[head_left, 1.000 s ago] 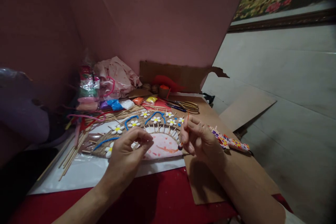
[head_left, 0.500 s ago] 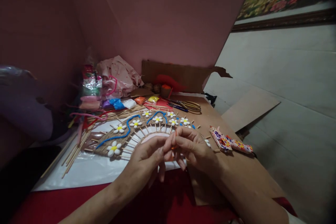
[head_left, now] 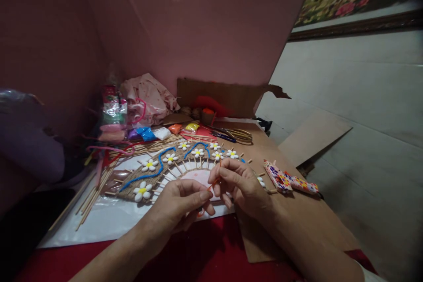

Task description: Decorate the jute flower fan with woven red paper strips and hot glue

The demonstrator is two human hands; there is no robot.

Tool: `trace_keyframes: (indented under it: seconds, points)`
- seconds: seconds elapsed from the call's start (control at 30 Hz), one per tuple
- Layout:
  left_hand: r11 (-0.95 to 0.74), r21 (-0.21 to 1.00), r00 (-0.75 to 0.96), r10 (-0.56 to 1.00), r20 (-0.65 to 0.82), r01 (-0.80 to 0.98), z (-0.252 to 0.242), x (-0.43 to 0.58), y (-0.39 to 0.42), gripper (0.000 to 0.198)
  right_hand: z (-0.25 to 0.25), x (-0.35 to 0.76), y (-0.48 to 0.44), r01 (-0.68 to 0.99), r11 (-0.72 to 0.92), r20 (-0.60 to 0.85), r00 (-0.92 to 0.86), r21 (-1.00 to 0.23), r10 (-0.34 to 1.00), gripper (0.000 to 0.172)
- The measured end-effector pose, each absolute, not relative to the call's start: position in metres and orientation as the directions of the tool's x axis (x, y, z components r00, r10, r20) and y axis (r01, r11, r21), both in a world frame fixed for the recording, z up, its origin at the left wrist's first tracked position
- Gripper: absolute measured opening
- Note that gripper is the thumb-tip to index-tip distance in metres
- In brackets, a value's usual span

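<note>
A thin strand of orange yarn (head_left: 214,182) runs between my two hands. My left hand (head_left: 185,205) pinches one part of it between thumb and fingertips, and a loop hangs beneath those fingers. My right hand (head_left: 240,180) is closed on the other part, its fingers curled. Beyond and below them lies a fan-shaped craft piece (head_left: 132,183) of thin sticks woven with brown twine. White flowers (head_left: 142,191) with yellow centres and a wavy blue line (head_left: 161,165) decorate it. Both hands hide its lower right part.
Scissors (head_left: 243,135) and blue-handled pliers (head_left: 222,135) lie behind the fan. A flower-patterned glue gun (head_left: 287,178) rests on cardboard (head_left: 317,216) at right. Small coloured packets (head_left: 161,133), loose sticks (head_left: 95,194) and pink cloth (head_left: 150,99) are at the left and back.
My hands were close together at the fingertips. Now the left has moved left and slightly down, and the orange strand shows stretched between them.
</note>
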State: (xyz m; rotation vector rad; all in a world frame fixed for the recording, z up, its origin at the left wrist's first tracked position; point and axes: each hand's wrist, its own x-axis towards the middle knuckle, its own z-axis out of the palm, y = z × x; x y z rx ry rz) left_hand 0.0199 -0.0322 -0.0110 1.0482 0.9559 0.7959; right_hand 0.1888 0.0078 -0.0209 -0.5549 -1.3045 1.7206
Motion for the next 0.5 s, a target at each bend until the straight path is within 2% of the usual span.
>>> trace_keyframes:
  seconds: [0.33, 0.5]
  points:
    - [0.327, 0.939, 0.379, 0.887, -0.264, -0.111, -0.0127, 0.0185, -0.0306, 0.030, -0.0201, 0.1880, 0.0086, -0.344, -0.070, 0.087, -0.421, -0.936, 0.903, 0.021]
    - [0.352, 0.924, 0.374, 0.885, -0.276, -0.149, -0.0113, 0.0167, -0.0302, 0.026, -0.0222, 0.1875, 0.0136, -0.359, -0.020, 0.097, -0.307, -0.933, 0.947, 0.019]
